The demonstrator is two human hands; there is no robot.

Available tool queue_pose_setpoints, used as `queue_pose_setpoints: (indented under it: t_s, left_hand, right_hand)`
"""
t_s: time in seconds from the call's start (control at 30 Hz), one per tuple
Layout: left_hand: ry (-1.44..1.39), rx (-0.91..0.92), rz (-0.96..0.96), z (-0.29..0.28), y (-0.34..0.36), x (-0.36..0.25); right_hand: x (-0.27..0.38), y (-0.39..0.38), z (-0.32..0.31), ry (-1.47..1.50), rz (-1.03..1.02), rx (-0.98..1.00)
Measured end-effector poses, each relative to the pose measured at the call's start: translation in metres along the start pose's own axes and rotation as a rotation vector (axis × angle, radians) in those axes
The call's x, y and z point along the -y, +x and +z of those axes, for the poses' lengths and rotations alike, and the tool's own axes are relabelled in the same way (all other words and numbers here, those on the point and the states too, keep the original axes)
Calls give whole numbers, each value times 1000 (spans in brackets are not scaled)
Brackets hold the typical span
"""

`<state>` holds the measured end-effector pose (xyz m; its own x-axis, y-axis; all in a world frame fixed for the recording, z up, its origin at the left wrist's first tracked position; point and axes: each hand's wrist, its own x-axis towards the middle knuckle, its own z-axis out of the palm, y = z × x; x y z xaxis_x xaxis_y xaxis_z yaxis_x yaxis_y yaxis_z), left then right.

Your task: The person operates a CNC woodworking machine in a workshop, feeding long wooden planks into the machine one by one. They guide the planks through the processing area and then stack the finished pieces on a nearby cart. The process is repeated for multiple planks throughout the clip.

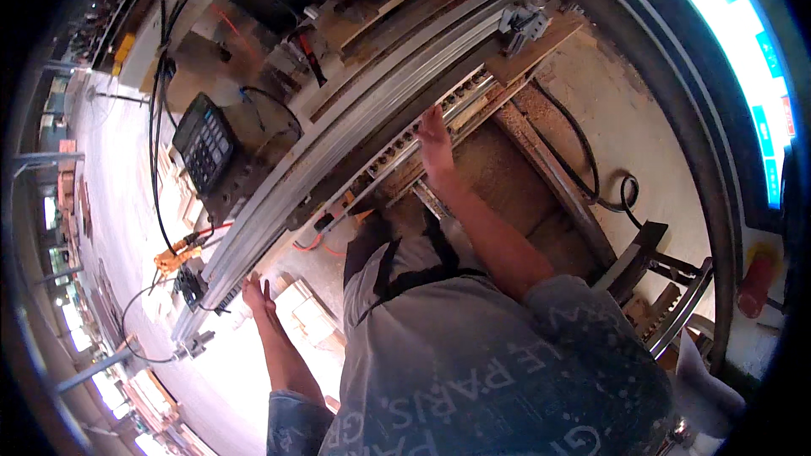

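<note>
A long metal machine bed with grooved aluminium rails (363, 110) runs diagonally in front of me, from lower left to upper right. My right hand (435, 148) reaches over its near side, fingers stretched toward a row of small dark rollers or chain links (393, 152). It appears to rest at that edge; I see nothing held in it. My left hand (257, 295) is by the lower left end of the bed, fingers apart and nothing in them. A toothed black strip (230, 297) lies close to that hand.
A keypad control box (203, 143) with hanging cables stands beyond the bed. A metal clamp block (524, 27) sits at its far right end. Stacked boards (306, 312) lie on the floor at left. A bright screen (735, 51) and red knob (754, 283) are at right.
</note>
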<state>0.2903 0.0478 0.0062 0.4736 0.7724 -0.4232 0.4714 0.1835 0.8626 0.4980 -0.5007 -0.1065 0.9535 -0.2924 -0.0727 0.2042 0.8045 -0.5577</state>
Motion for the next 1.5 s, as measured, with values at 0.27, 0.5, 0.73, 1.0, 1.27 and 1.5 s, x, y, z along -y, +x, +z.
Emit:
queue_pose_setpoints:
  t_s: [0.27, 0.5, 0.73, 1.0, 1.27, 1.5]
  left_hand:
    - [320, 47, 54, -1, 8, -2]
    - [1214, 291, 831, 9, -4, -15]
    - [1363, 109, 787, 20, -40, -38]
    - [1332, 79, 1107, -9, -29, -20]
    - [1292, 91, 1167, -9, -21, -20]
    - [1225, 104, 1143, -15, -26, -20]
  right_hand:
    - [71, -12, 41, -303, 290, -85]
    - [89, -48, -6, -502, 477, -188]
    - [30, -193, -195, -1495, 579, 118]
    - [54, -284, -206, -2402, 374, 1128]
    - [5, -303, -168, -1353, 598, 212]
    - [-5, -375, -85, -1604, 749, 154]
